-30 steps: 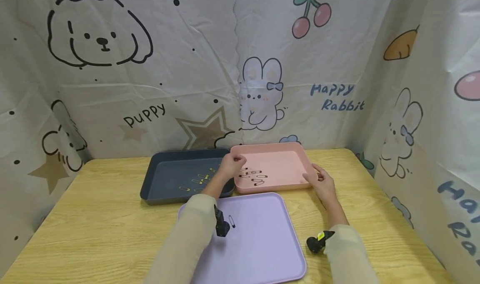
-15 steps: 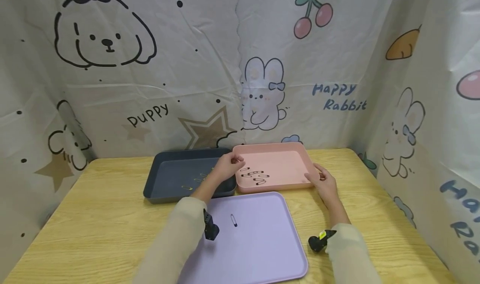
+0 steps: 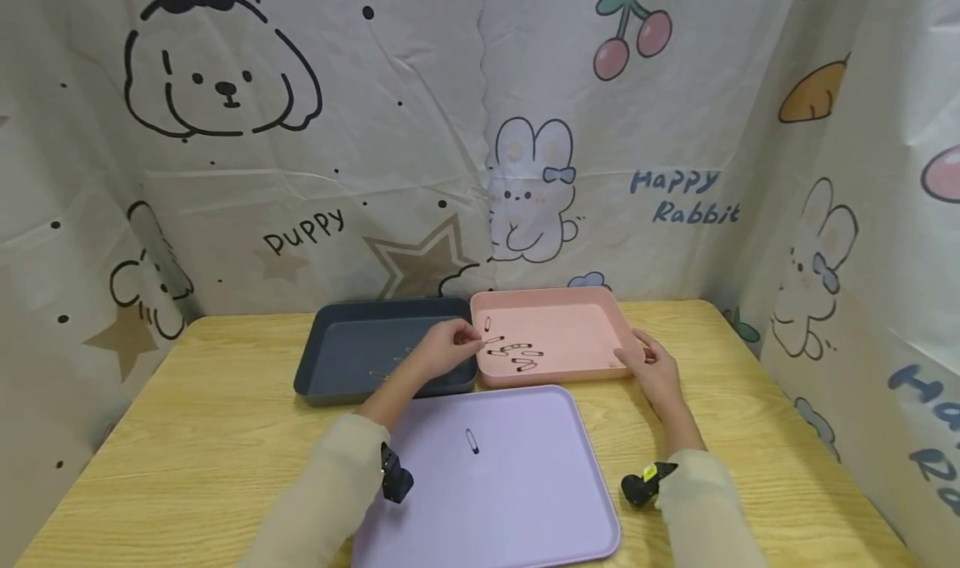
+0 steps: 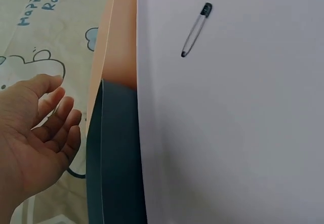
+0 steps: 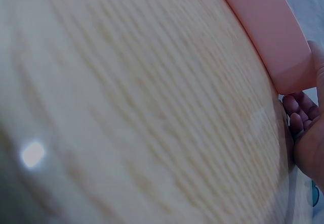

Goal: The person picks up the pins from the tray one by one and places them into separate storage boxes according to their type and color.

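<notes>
In the head view my left hand [image 3: 447,347] hovers over the seam between the dark grey tray [image 3: 318,356] and the pink tray [image 3: 577,331]. Its fingers are loosely bent, and in the left wrist view nothing shows held in them. Several dark-headed safety pins [image 3: 527,366] lie at the left of the pink tray, one safety pin [image 3: 487,324] apart near its back left corner. Yellow safety pins [image 3: 380,376] lie in the grey tray, partly hidden by my left arm. My right hand [image 3: 656,372] grips the pink tray's front right corner, thumb on the rim, fingers curled at the outer side.
A lilac tray [image 3: 517,485] lies in front of both others, with a single dark-headed safety pin [image 4: 197,29] on it. My left forearm crosses its left side. The wooden table [image 3: 195,435] ends at a printed curtain [image 3: 420,93] behind and at the sides.
My left hand has drawn back leftward and toward me from the pink tray's left rim, uncovering the safety pin near the back left corner. The right hand keeps its grip.
</notes>
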The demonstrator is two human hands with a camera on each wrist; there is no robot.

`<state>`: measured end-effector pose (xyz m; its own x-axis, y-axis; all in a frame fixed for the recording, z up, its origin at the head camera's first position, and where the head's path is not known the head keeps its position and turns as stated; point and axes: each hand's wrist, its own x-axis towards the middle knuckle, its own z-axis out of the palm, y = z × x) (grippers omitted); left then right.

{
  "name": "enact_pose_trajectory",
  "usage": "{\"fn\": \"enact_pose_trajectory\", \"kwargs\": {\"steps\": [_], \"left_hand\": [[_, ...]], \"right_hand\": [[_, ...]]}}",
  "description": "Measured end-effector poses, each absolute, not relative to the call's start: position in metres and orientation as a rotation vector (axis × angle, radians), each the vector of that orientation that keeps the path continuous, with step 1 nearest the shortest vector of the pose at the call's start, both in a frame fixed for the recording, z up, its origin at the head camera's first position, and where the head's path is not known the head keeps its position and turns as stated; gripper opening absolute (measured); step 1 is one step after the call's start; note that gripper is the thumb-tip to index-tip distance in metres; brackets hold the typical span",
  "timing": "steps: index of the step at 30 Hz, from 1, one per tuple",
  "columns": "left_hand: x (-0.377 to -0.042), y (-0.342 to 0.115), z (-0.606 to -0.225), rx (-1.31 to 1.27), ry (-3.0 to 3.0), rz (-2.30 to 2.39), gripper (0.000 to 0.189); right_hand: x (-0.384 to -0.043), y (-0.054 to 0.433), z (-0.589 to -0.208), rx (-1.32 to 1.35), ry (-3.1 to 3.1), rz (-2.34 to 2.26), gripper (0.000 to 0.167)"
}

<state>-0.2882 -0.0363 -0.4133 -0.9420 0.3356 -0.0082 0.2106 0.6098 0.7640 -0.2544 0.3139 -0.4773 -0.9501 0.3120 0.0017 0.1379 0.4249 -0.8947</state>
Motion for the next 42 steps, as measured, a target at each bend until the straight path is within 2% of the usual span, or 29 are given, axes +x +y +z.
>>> {"fn": "enact_pose_trajectory", "kwargs": {"steps": [9,18,26,42], "left_hand": [[-0.269,-0.045,-0.41,0.489,2.675,1.201,0.014],[-0.241,-0.053,-0.413,0.814,2.643,1.142,0.009],[-0.221,-0.059,-0.418,0.908,2.629,0.977,0.006],[-0.211,-0.064,-0.443,1.055,2.716,0.629,0.005]], "right_hand": [[-0.255,0.314,-0.475,-0.41,-2.528,1.542,0.069],[-0.257,0.315,-0.481,-0.432,-2.536,1.546,0.069],[-0.256,0.315,-0.481,-0.414,-2.536,1.535,0.069],[-0.257,0.314,-0.479,-0.434,-2.536,1.533,0.07]]}}
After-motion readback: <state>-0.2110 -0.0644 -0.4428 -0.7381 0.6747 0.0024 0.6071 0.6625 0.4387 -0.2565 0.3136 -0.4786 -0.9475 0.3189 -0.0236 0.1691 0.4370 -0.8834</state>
